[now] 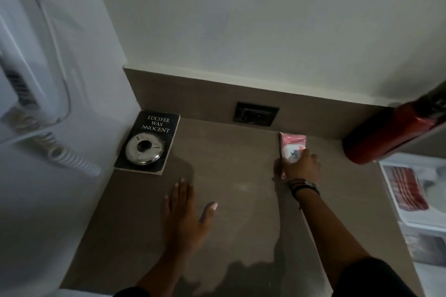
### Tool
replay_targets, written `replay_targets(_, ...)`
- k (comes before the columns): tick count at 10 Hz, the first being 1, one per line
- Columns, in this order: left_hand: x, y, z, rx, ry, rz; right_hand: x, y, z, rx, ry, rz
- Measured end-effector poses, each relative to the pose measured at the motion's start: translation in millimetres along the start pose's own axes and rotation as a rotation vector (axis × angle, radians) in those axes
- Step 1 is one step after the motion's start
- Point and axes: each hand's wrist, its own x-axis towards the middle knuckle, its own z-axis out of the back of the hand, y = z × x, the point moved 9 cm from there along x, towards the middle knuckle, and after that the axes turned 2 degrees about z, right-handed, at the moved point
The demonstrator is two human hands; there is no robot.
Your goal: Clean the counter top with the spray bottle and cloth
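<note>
The brown counter top [231, 166] fills the middle of the head view. My left hand [184, 212] lies flat on it with fingers spread, holding nothing. My right hand [301, 164], with dark bracelets at the wrist, rests on top of a pink wipes pack [292, 143] that lies near the back wall on the right; the fingers curl over the pack's near end. No spray bottle or cloth shows in view.
A black book [154, 125] lies in the back left corner with a round metal ashtray [144, 150] on it. A black wall socket [256, 114] sits in the backsplash. A red cylinder [391, 135] hangs at the right. A white phone with a coiled cord [70, 157] is on the left wall.
</note>
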Motion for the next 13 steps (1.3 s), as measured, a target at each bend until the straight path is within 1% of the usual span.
replay_targets(1, 10.6, 2.8, 20.3, -0.117, -0.089, -0.02, 0.8, -0.3, 1.4, -0.061, -0.01, 0.006)
replay_targets(2, 48.7, 16.7, 53.3, -0.161, -0.188, -0.041, -11.7, 2.3, 17.1, -0.063, -0.129, 0.065)
replay_targets(3, 100.9, 52.9, 75.5, -0.059, -0.112, 0.124, -44.7, -4.2, 32.5, -0.013, -0.248, 0.185)
replay_targets(4, 134.1, 85.4, 81.3, 0.021, -0.003, 0.259, -92.2, -20.2, 28.9, -0.059, -0.225, 0.319)
replay_targets(5, 148.9, 98.7, 74.3, -0.008, 0.085, 0.308, -128.4, -34.4, 20.5, -0.07, -0.201, 0.381)
replay_targets(6, 156.8, 99.4, 68.1, 0.018, 0.121, 0.311, -138.7, -39.6, 8.6, -0.058, -0.072, 0.348)
replay_targets(7, 154.8, 86.2, 70.5, -0.02, 0.029, 0.246, -139.4, -31.3, 10.1, -0.048, -0.037, 0.383)
replay_targets(8, 147.8, 43.2, 64.2, -0.073, -0.075, 0.074, -138.8, -21.5, 15.5, -0.032, -0.049, 0.388)
replay_targets(9, 147.6, -22.1, 37.5, -0.09, -0.01, -0.066, -140.7, -17.6, 16.6, -0.034, -0.048, 0.384)
replay_targets(10, 155.3, -69.7, 5.7, -0.125, 0.071, -0.084, -146.1, -18.5, 14.4, -0.05, -0.011, 0.389)
replay_targets(11, 163.2, -91.3, -13.0, -0.127, 0.109, -0.055, -149.5, -20.7, 19.6, -0.09, 0.006, 0.377)
replay_targets(12, 167.9, -94.8, -21.8, -0.086, 0.164, -0.068, -151.5, -15.2, 29.5, -0.1, 0.02, 0.41)
replay_targets(13, 162.4, -94.0, -1.8, -0.108, 0.182, -0.03, -146.4, 4.1, 54.8, -0.103, 0.005, 0.447)
